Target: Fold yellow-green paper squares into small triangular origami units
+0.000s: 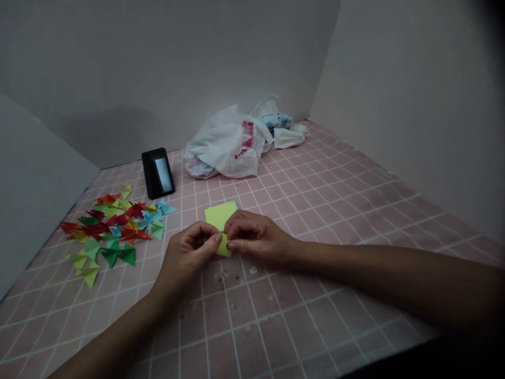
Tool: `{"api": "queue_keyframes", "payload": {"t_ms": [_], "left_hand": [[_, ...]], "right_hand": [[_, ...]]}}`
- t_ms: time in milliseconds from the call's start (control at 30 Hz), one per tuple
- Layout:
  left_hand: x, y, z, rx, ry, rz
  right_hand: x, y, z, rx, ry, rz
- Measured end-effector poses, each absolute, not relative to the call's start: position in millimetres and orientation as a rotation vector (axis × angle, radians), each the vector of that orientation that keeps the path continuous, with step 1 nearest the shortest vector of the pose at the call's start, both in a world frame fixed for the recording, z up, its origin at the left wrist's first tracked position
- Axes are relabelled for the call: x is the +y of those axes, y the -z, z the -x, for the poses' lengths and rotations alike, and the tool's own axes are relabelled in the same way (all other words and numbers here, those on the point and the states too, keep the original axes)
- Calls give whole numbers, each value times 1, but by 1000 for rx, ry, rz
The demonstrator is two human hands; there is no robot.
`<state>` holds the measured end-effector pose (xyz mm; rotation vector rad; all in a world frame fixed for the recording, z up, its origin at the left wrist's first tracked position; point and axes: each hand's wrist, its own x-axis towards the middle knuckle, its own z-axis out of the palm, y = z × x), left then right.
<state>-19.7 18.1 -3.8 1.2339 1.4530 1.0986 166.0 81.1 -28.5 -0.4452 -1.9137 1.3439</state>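
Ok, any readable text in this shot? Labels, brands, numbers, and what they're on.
Nothing can be read.
White plastic bag: red print, too blurred to read.
Blue-printed packet: too small and blurred to read.
Black device: no text visible.
Yellow-green paper: no markings visible.

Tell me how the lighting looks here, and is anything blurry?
In the head view, light is dim and flat, the right corners fade to black, pale glare sits on the black device, and the left hand and right hand look slightly soft.
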Motion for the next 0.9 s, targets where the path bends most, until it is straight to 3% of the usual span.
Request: {"api": "queue_keyframes", "payload": {"t_ms": [400,900], "left_hand": [[12,2,14,1462,-1126,-1353],[11,6,15,1386,-1060,-1234]], "right_hand": [[76,27,-165,-1861,-1455,646],[76,29,-165,-1900,-1353,653]]}}
